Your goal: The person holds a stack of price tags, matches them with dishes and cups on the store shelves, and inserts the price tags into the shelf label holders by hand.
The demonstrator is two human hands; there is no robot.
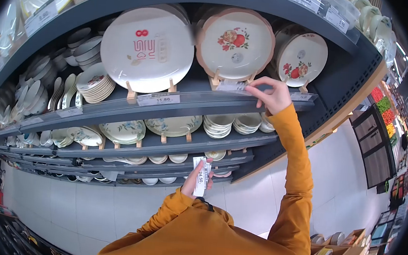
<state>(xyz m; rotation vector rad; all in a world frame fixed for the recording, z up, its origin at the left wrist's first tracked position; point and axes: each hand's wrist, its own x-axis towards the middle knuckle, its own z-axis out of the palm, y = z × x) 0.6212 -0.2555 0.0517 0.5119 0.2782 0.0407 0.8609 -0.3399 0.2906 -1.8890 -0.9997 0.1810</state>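
Observation:
My left hand (191, 181) is closed around a small stack of white price tags (200, 179), the front one reading 24.50. It hangs low in front of the lower shelves. My right hand (275, 96) reaches up to the front edge of the upper shelf. Its thumb and forefinger pinch the right end of a price tag (230, 86) at that edge. Directly above this tag stands a scalloped plate (235, 43) with a pink rim and red flowers, propped on a wooden stand (215, 80).
A large white plate (148, 45) with red lettering stands to the left, a smaller flowered plate (303, 58) to the right. Stacked bowls (217, 127) fill the shelf below. The shelf unit's side panel (358, 87) bounds the right. Tiled floor (95, 205) lies beneath.

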